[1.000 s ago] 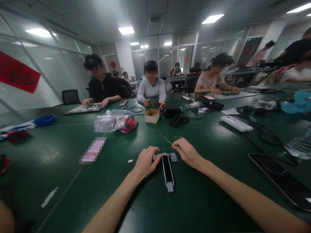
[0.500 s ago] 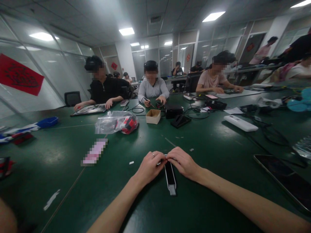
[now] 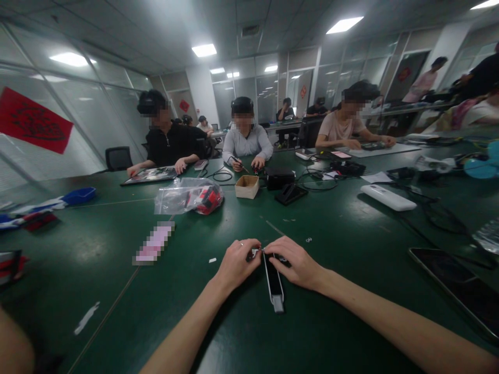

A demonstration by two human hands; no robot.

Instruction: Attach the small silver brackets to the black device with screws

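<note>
A long, narrow black strip-shaped object (image 3: 275,280) with a white rim lies on the green table, a grey tab at its near end. My left hand (image 3: 238,262) is at its far end, thumb and fingers closed round a small whitish piece too small to name. My right hand (image 3: 298,259) bends over the same end from the other side. Its fingers grip the rim there, with the thumb lower down over the black face. My fingers partly hide the far end.
Beyond my hands are a clear bag (image 3: 171,200) with red and black items, an open box (image 3: 247,188) and a black stand (image 3: 291,193). A phone (image 3: 452,280) and a white device (image 3: 388,197) lie to the right. Several people sit across the table.
My fingertips, pressed together at the far end before, have drawn slightly apart. My right thumb now shows lower over the strip, while my left hand has shifted slightly left.
</note>
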